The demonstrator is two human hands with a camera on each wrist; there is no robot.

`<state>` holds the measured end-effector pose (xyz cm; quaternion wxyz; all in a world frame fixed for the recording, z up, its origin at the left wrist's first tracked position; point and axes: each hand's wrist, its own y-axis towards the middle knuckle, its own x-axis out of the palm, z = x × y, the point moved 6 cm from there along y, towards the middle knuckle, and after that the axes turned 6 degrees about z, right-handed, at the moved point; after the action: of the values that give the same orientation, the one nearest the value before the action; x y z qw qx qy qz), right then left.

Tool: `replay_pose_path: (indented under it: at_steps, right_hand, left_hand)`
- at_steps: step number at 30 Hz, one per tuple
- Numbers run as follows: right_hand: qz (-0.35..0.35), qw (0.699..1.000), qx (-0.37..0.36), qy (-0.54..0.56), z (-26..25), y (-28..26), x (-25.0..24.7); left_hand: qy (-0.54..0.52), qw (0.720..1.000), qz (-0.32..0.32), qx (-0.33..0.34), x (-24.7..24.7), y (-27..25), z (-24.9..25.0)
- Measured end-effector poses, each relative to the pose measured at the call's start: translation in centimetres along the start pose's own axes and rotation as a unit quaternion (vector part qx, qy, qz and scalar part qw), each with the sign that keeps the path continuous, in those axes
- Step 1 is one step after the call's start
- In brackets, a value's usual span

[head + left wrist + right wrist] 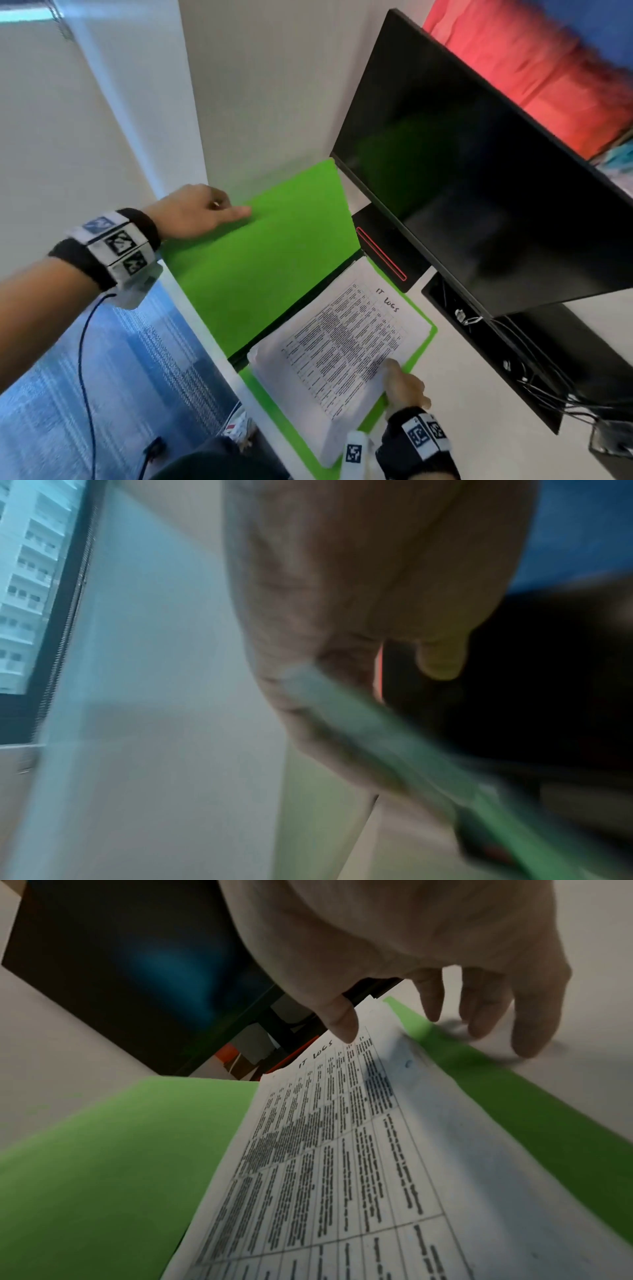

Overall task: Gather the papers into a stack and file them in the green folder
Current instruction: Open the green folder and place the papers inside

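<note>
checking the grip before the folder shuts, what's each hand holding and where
Left hand holds the green paper folder's raised cover by its outer edge. Right hand holds nothing, thumb resting on the white printed paper stack.

Your green folder [260,270] lies open on the white surface [455,370]. One half lies flat. The other half, the cover, is lifted up and tilts away from the flat half. The fold between the two halves looks dark. The stack of papers [342,346] lies on the flat half of the folder. The papers are white. The top sheet has a table full of small black print, and the words "IT LOGS" are written by hand at its top. A thin green strip of the folder shows along the stack's edges. The stack sits right beside the fold of the folder.
</note>
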<state>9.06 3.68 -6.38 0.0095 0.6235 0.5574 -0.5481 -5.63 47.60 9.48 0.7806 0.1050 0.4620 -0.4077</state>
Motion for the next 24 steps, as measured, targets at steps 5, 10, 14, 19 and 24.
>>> replay_pose_path:
  at_steps: [5,10,14,19,24]
  right_hand:
    - [-0.052,0.992,-0.01,0.11,0.7,1.4,0.6]
    - [-0.121,0.972,0.003,0.204,-0.2,0.7,0.7]
    - [-0.2,0.946,0.006,0.256,-0.6,0.2,1.8]
    - [-0.198,0.954,-0.04,0.222,-0.7,0.2,1.3]
    - [-0.174,0.967,-0.043,0.182,0.3,1.1,-0.1]
  left_hand:
    - [-0.211,0.935,-0.274,0.082,3.9,-7.8,7.6]
    - [-0.107,0.923,-0.342,0.142,16.1,-8.5,9.3]
    - [0.083,0.942,-0.286,0.152,23.4,-7.9,9.1]
    - [0.186,0.939,-0.23,0.176,26.0,-6.5,6.5]
    - [0.195,0.945,-0.209,0.158,24.0,-3.2,3.5]
